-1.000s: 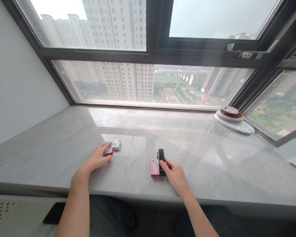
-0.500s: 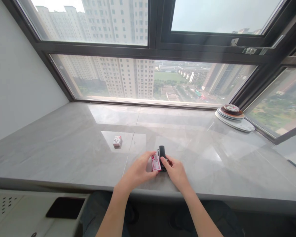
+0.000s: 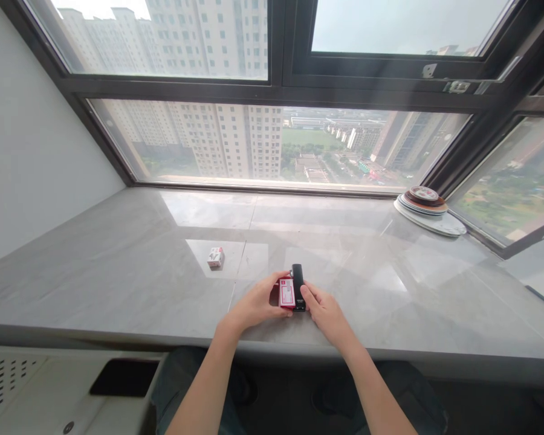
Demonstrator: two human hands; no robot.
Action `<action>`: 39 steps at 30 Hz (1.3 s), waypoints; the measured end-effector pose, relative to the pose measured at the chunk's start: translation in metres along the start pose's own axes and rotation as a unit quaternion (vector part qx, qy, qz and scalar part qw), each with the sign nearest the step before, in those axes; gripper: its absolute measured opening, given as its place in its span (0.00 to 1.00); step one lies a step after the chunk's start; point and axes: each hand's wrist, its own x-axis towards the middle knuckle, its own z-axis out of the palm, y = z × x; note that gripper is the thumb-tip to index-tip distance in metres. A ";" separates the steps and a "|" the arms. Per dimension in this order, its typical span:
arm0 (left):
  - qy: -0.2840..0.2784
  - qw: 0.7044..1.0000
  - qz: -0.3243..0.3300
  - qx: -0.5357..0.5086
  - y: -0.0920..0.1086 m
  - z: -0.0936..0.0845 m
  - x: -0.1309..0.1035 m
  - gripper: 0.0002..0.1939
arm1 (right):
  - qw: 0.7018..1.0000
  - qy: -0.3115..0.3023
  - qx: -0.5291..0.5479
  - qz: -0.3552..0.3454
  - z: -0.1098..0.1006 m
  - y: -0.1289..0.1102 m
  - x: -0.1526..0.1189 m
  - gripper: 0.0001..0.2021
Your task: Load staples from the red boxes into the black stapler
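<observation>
My left hand [image 3: 262,300] grips a small flat red-and-white box [image 3: 287,293] at its top and bottom edges, thumb nearest me. Close against the box's right side stands a long black stapler-like tool [image 3: 298,289]; its exact kind is hard to make out. My right hand [image 3: 323,307] holds this tool from the right, with the thumb on its upper face and the other fingers partly hidden. Both things are low over the grey counter, near its front edge. A small white box with red and dark print [image 3: 216,258] sits apart, to the left.
The grey stone-look counter [image 3: 118,272] runs below a dark-framed window [image 3: 272,93]. Stacked round plates or discs [image 3: 428,211] stand in the far right corner. Below the front edge at left is a pale cabinet-like surface [image 3: 31,386] with a dark rectangular panel [image 3: 124,377].
The box and black tool are turned slightly and sit a little higher in view. My right thumb has shifted down and right along the tool, showing more of its top.
</observation>
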 end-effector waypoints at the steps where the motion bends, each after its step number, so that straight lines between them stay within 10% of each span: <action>1: 0.007 1.000 0.003 0.009 -0.001 -0.002 -0.001 0.46 | 1.000 -0.014 0.004 0.005 -0.001 0.003 -0.001 0.34; 15: 0.152 0.977 -0.089 0.119 0.002 0.041 -0.010 0.27 | 0.994 -0.096 -0.050 -0.020 -0.004 0.008 -0.006 0.33; 19: 0.228 0.947 -0.157 0.163 -0.013 -0.014 -0.011 0.26 | 0.992 -0.109 -0.062 0.023 -0.011 0.011 -0.014 0.50; 22: 0.334 0.852 -0.309 0.258 -0.033 -0.084 -0.006 0.24 | 0.990 -0.098 -0.095 0.031 -0.009 0.012 -0.016 0.51; 26: 0.296 0.851 -0.343 0.266 -0.053 -0.130 0.014 0.21 | 0.986 -0.076 -0.149 0.010 0.000 0.004 -0.013 0.50; 35: 0.133 0.939 -0.176 0.263 -0.030 -0.008 0.054 0.21 | 0.985 -0.093 -0.139 -0.034 0.004 -0.005 0.005 0.38; 39: 0.118 0.946 -0.143 0.265 -0.020 0.016 0.044 0.26 | 0.984 -0.103 -0.137 -0.046 0.005 -0.001 0.010 0.37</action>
